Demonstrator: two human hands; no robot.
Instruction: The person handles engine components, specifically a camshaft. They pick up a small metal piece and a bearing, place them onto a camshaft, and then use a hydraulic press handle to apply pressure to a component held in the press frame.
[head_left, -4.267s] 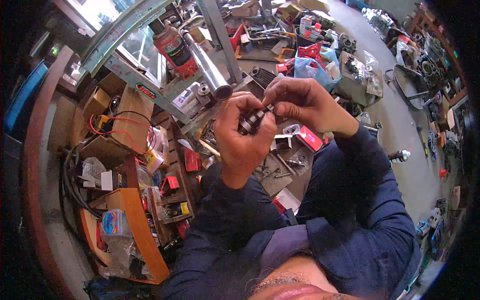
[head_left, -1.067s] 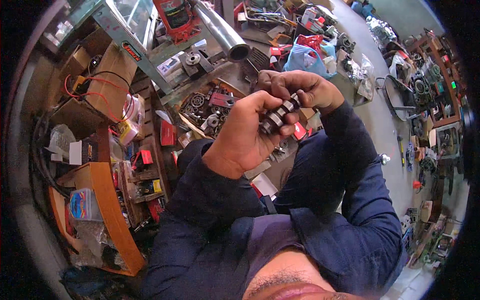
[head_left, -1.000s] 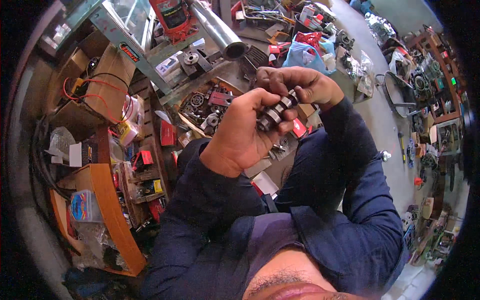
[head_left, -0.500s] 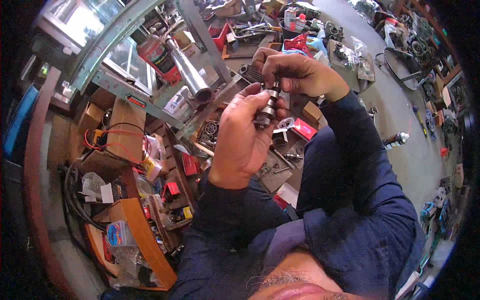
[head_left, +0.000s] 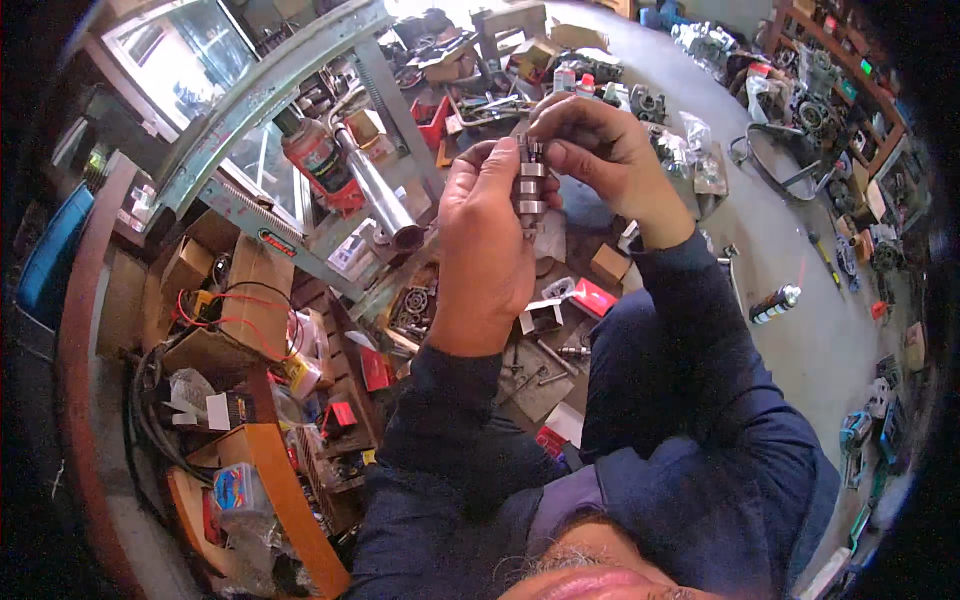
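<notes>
My left hand [head_left: 485, 225] is wrapped round a short steel camshaft [head_left: 532, 188], its thumb lying along the upper part. The camshaft stands nearly upright, with shiny round lobes and a darker toothed or slotted top end. My right hand [head_left: 600, 145] is curled at that top end, thumb and forefinger pinched close against it. Whether a small part sits between those right fingertips is hidden. Below the hands, a small white-and-black box [head_left: 541, 317] and a red box [head_left: 594, 298] lie among loose metal parts.
At the left stands a grey-green press frame [head_left: 250, 85] with a red bottle jack [head_left: 320, 160] and a steel tube [head_left: 375, 190]. Cardboard boxes [head_left: 250, 310] and an orange wooden drawer [head_left: 290, 490] crowd the lower left. A spray can [head_left: 775, 304] is on the floor at right.
The camshaft has turned from leaning right to nearly upright. Both hands have shifted a little up and left in the picture, and the right fingers stay at its top end.
</notes>
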